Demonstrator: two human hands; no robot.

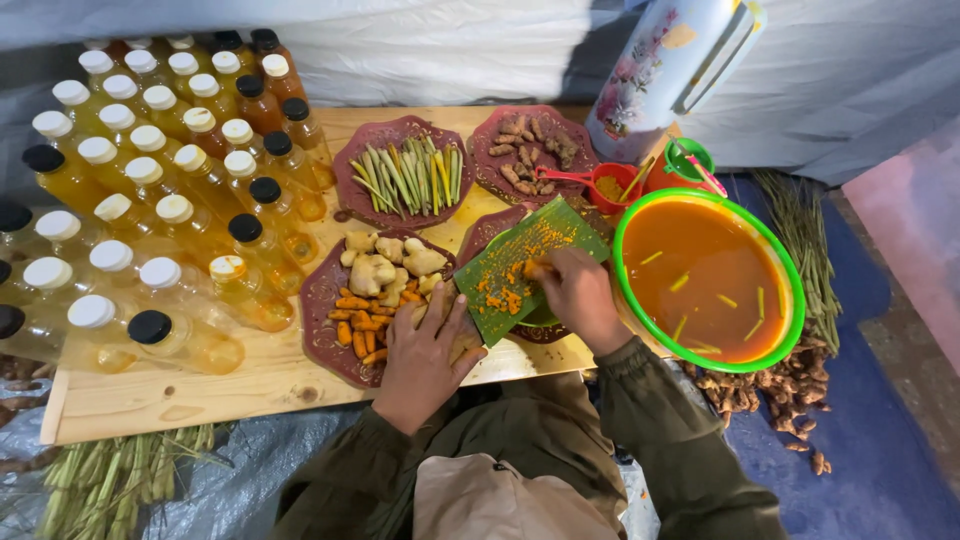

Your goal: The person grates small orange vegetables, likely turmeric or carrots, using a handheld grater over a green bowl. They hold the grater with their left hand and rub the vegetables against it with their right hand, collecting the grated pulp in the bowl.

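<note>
A low wooden table (pixel 260 385) carries the whole arrangement, and a dense block of capped bottles (pixel 150 200) filled with yellow and amber liquid occupies its left half. At the right end sits a round green-rimmed basin (pixel 790 240) holding orange liquid with thin pale strips floating in it. A tall floral flask (pixel 660 75) stands at the far right, tilted in the view. Four dark red embossed plates lie between bottles and basin: one with cut lemongrass stalks (pixel 405 180), one with brown roots (pixel 530 145), one with pale ginger and orange turmeric pieces (pixel 375 290), and one mostly hidden below the grater. The green grater (pixel 525 270) lies tilted over that hidden plate, its face smeared with orange pulp. The left hand (pixel 425 355) rests at the grater's lower left edge, fingers spread apart and flat, touching the plate of ginger (whether they press on the grater itself cannot be told). The right hand (pixel 580 295) sits on the grater's right portion, fingers closed together on a small turmeric piece (pixel 532 268) held against the grating face. A small red bowl (pixel 615 185) with a red spoon stands just behind the grater.
</note>
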